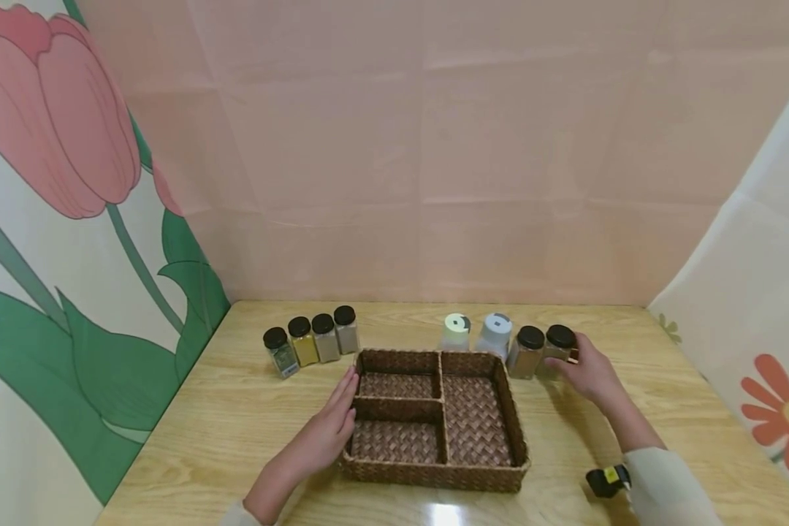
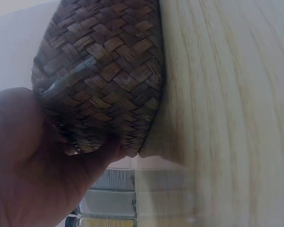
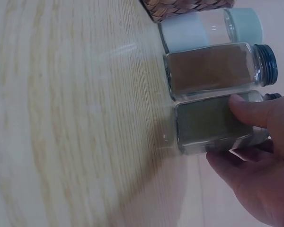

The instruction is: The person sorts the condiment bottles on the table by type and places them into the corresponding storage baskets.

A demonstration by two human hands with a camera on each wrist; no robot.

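Left hand [image 1: 325, 435] rests, fingers straight, against one basket [image 1: 434, 475] while right hand [image 1: 593, 374] grips one of six black-capped jars [image 3: 206, 122].

On one desk [image 1: 197, 446] there are six black-lidded jars: four in the left group, namely one green jar [image 1: 283, 358], one yellow jar [image 1: 305, 349] and two pale jars [image 1: 327, 347], and two in the right group, one brown jar [image 3: 210, 71] and one dull-green jar [image 3: 203, 123]. Two pale-lidded containers [image 1: 496, 337] bring the lidded vessels to eight, and there is one woven basket [image 1: 434, 477] with three compartments, one larger and two smaller. Two hands are in view, one left hand [image 1: 329, 431] and one right hand [image 1: 590, 374], plus one small black-and-yellow object [image 1: 607, 481] and three backdrop sheets [image 1: 421, 146].
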